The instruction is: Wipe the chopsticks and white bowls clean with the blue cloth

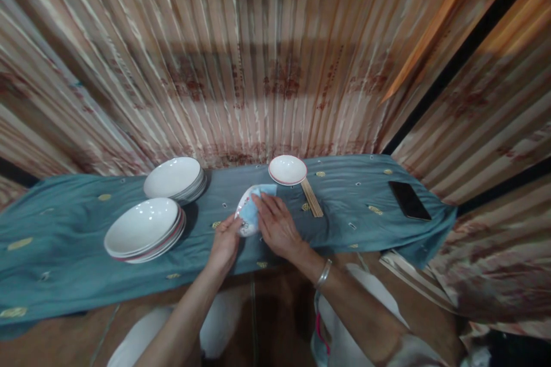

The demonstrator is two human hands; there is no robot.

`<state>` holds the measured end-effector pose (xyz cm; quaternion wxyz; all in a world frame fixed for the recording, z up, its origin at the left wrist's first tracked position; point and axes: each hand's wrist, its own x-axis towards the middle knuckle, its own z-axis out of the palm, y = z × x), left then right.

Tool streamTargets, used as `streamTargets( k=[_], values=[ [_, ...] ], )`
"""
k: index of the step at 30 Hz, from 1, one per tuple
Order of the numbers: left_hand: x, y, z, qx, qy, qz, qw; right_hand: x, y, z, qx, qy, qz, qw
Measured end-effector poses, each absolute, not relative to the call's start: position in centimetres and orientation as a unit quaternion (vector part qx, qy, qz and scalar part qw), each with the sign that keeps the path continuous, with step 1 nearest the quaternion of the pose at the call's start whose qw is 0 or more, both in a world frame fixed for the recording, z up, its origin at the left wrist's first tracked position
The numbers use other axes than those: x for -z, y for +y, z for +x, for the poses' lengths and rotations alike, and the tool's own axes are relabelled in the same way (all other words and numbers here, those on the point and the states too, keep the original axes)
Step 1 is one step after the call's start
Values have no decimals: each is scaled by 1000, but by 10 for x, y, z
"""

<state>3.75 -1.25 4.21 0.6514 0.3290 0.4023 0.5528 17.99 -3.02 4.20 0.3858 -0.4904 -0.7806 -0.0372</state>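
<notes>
My left hand grips the near left rim of a white bowl with a small printed pattern, tilted above the front of the table. Against the bowl's patterned side my right hand presses a light blue cloth, its fingers closed over it. A corner of the cloth sticks out past the fingertips. Part of the bowl is hidden behind the cloth and the right hand. Just beyond the hands sits a white bowl with a red rim, and beside it lies a bundle of chopsticks.
Two stacks of white dishes stand on the left, a back stack and a front stack. A black phone lies at the right. A teal patterned cloth covers the table, and a pleated curtain hangs behind it.
</notes>
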Motion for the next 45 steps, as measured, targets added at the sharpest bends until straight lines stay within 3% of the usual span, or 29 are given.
streamTargets(
  k=[4, 9, 27, 36, 45],
  values=[
    [-43, -13, 44, -587, 381, 242, 672, -38, -24, 161, 109, -798, -473, 356],
    [-40, -8, 42, -595, 381, 173, 687, -29, -8, 151, 108, -803, -482, 334],
    [-23, 11, 24, -588, 349, 69, 726, -4, 30, 163, -188, -675, -545, 460],
    [-24, 14, 16, -556, 387, 18, 735, 33, 25, 167, -243, -639, -562, 465],
    [0, 19, 9, -554, 381, 31, 739, 34, -2, 164, -239, -655, -581, 420]
  ],
)
